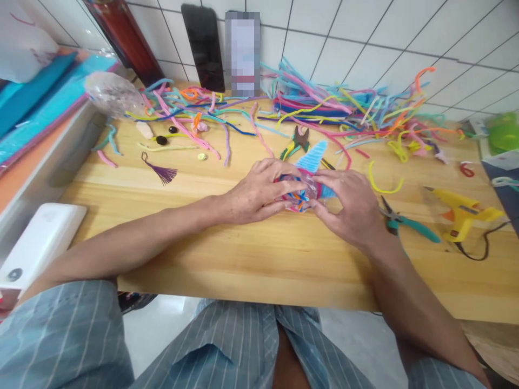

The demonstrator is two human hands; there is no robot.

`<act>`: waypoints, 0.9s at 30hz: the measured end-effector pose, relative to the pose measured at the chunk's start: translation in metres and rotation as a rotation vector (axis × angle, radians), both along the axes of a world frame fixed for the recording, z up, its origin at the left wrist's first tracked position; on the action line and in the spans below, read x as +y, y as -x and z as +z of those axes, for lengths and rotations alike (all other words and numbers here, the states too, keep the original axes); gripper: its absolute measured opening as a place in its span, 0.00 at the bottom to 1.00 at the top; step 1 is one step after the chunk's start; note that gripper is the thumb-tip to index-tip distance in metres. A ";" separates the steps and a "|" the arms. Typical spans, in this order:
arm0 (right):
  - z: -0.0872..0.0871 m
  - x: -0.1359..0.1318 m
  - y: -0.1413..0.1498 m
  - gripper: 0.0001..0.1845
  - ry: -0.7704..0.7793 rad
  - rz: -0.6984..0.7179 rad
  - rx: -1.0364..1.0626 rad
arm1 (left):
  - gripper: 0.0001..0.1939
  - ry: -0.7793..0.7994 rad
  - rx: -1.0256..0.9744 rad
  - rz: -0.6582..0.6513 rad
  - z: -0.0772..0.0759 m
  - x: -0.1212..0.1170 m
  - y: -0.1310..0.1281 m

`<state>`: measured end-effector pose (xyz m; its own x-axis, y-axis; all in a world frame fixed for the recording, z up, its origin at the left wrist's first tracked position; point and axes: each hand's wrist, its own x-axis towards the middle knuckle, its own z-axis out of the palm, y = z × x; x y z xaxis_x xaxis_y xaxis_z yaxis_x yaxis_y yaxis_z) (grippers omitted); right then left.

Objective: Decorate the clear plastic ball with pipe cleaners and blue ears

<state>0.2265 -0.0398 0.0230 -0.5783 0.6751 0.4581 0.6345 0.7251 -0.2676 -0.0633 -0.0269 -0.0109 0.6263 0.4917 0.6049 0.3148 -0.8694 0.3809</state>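
1. The craft piece (311,188) is held just above or on the table (243,265), between the two hands; which of the two cannot be told.
2. Its long axis appears to be laid crosswise, from hand to hand, though much of it is hidden; a pale blue fin (313,156) is pointed away from the body.
3. The left end is clasped by the left hand (263,192), its fingers bent over the top and its thumb set at the near side. The right end is pinched by the right hand (351,208), between thumb and fingers. Neither hand is nearer: both are in contact.
4. Green-yellow pliers (300,141) are placed just beyond the piece; teal pliers (405,220), a yellow strip (380,189) and a glue gun (462,210) are set to the right.
5. Pipe cleaners (316,102) are heaped along the wall; a tassel (164,172) is laid to the left.
6. Blue packs (48,100) are seen by a grey-walled box (75,138), far left. The contents of the clear bag (111,94) and the red flask (125,43) cannot be made out.
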 end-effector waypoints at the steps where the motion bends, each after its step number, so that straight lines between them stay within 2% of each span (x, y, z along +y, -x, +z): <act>1: 0.000 0.000 0.000 0.19 -0.016 0.008 -0.003 | 0.22 -0.025 0.028 0.001 0.000 0.003 -0.001; 4: -0.001 -0.001 0.001 0.20 -0.057 0.030 0.000 | 0.21 -0.055 0.081 -0.022 0.005 0.011 -0.003; 10: -0.003 -0.001 0.001 0.20 -0.092 0.048 0.041 | 0.18 -0.074 0.058 -0.097 0.014 0.019 -0.003; 17: -0.004 -0.003 0.004 0.21 -0.136 0.053 0.030 | 0.14 -0.100 -0.002 -0.083 0.009 0.018 -0.004; 27: -0.008 -0.005 0.005 0.21 -0.159 0.023 0.026 | 0.14 -0.105 -0.041 -0.077 0.005 0.018 -0.005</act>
<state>0.2212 -0.0450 0.0148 -0.5796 0.5796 0.5728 0.6117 0.7739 -0.1642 -0.0587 -0.0093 -0.0061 0.6331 0.3759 0.6766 0.2320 -0.9261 0.2975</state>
